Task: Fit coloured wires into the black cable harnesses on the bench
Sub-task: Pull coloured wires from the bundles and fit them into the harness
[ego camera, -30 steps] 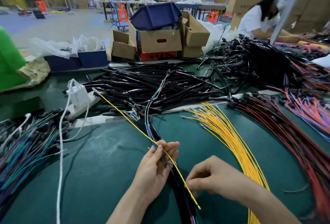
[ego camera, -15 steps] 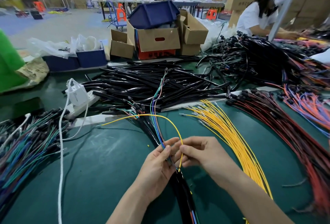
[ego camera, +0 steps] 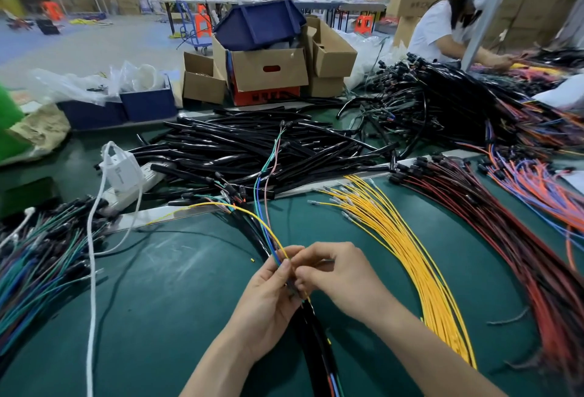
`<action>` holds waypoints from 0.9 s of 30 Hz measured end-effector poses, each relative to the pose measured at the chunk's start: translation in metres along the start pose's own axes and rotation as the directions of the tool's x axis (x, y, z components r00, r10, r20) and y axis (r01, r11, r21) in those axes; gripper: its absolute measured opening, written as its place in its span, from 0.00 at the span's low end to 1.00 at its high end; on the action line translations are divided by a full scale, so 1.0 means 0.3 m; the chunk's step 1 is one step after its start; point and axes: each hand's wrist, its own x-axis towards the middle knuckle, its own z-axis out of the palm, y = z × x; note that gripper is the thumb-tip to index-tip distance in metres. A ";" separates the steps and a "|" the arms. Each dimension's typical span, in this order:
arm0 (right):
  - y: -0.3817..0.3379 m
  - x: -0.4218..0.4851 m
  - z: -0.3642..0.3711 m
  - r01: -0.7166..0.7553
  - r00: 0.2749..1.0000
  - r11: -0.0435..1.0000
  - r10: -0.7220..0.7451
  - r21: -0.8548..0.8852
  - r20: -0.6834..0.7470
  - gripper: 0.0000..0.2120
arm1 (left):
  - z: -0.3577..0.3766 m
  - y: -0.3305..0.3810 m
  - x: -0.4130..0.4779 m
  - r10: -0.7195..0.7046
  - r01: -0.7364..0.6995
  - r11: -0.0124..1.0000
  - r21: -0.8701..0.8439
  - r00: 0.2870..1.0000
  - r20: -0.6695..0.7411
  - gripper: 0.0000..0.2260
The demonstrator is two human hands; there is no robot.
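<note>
As the left hand (ego camera: 268, 297) grips the black harness (ego camera: 316, 343), the right hand (ego camera: 341, 273) fingers (ego camera: 305, 279) pinch a yellow wire (ego camera: 252, 216); tabletop (ego camera: 173, 286) opens left of the harness.

Cardboard boxes (ego camera: 270, 69) stand at the back, one topped by a tilted blue bin (ego camera: 259, 25), an orange crate (ego camera: 265, 96) below it. Left of them — blue trays (ego camera: 148, 104) under plastic bags (ego camera: 72, 83). A white charger (ego camera: 121, 172) sits on a power strip (ego camera: 150, 173), a white cord (ego camera: 91, 270) trailing forward. Far right, a person (ego camera: 439, 30) in white.
</note>
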 end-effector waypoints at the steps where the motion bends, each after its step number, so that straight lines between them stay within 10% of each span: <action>1: 0.000 0.007 -0.019 -0.010 0.998 0.999 0.008 0.034 0.057 0.05 | -0.005 -0.001 0.000 0.000 0.000 1.000 -0.002 1.000 -0.009 0.09; 5: 0.034 0.130 -0.240 0.051 0.969 0.961 -0.114 -0.273 -0.219 0.06 | -0.013 0.004 0.006 -0.038 0.035 0.998 -0.046 0.998 -0.056 0.06; 8: 0.090 0.253 -0.485 -0.164 0.847 0.704 -0.259 -0.691 -0.464 0.07 | -0.014 0.003 0.005 -0.049 0.048 0.999 -0.017 0.993 -0.108 0.09; 27: 0.206 0.467 -0.686 -0.483 0.827 0.300 -0.152 -0.823 -0.541 0.05 | -0.007 0.005 0.008 -0.043 0.041 0.999 -0.021 0.996 -0.073 0.04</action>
